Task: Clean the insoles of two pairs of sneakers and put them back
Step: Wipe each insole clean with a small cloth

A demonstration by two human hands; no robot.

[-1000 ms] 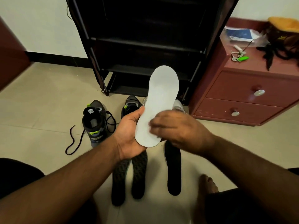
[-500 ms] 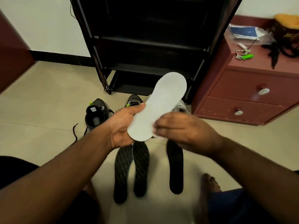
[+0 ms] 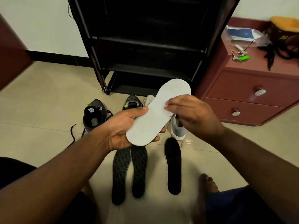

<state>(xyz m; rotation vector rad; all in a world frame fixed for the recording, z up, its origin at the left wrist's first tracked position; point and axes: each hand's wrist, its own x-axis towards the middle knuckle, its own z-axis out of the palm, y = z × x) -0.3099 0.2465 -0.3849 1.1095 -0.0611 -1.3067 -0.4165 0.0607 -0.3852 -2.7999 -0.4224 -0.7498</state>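
Wiping white insole (image 3: 155, 115) mid-air above the shoes | left hand (image 3: 124, 126) grips its heel end | right hand (image 3: 192, 113) fingertips pinch or rub its middle | three dark insoles (image 3: 173, 165) wait on floor | next, likely: finish, refit into white sneaker (image 3: 178, 128).

You get one view, from the head, looking forward and down. It sits close over both hands, the floor (image 3: 48, 102) below them and the rack (image 3: 145, 46) beyond.
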